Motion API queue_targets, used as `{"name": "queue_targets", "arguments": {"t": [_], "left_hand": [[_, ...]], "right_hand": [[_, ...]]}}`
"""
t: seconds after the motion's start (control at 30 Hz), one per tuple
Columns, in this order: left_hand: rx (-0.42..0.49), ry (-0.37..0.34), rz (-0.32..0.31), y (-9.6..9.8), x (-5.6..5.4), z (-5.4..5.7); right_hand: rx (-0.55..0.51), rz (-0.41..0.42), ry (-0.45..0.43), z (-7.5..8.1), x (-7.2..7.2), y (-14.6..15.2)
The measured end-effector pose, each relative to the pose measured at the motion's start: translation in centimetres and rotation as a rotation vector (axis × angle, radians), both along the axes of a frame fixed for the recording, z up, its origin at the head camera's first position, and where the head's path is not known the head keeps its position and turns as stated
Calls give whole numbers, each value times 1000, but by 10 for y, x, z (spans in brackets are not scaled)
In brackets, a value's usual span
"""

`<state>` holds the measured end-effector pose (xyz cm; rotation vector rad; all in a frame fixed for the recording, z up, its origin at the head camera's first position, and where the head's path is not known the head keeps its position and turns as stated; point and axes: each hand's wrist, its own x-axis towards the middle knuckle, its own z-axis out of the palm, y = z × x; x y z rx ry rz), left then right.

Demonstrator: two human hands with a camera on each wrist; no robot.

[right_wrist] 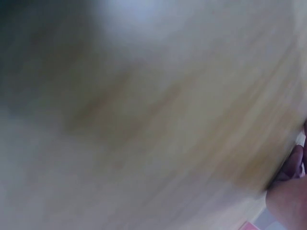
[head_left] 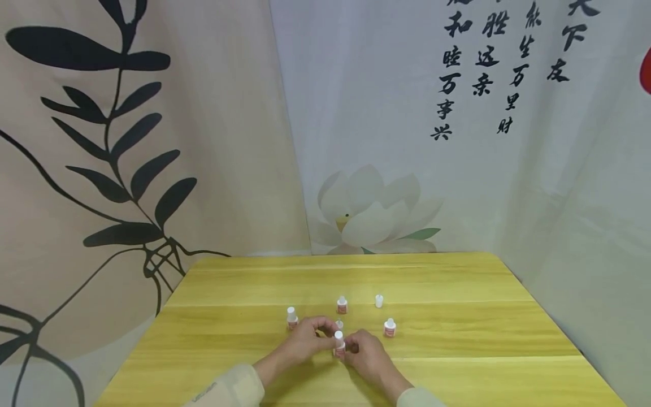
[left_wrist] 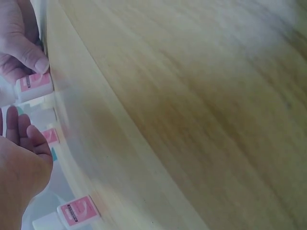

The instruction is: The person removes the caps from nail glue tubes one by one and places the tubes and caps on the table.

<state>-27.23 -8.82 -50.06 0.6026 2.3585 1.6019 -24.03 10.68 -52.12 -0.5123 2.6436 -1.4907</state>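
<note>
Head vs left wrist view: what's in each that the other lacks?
Only head: the wall writing, the dark plant print and the left sleeve.

Only left wrist: close detail, namely the right thumbnail by the held bottle and a dark strip on the left bottle's label.

Both: the left hand, right hand, those two bottles and the wooden table.

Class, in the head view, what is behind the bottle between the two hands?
Just behind that bottle, a white tip shows; whatever is below it is covered. Farther back, another bottle is visible.
</note>
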Motion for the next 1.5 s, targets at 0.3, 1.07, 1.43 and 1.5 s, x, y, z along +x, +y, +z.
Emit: {"name": "queue_targets", "arguments": {"t": [0.3, 1.07, 1.43, 1.5], "left_hand": [[21, -6, -3, 0, 3, 0], [1, -5, 15, 1, 5, 4], [4, 1, 20, 0, 3, 4], [4, -2, 23, -1, 3, 3]], "right_hand": [[-4, 7, 1, -2, 0, 0], [17, -26, 19, -1, 1, 1], [24, -44, 6, -2, 1, -2], [28, -46, 9, -2, 1, -2]]}}
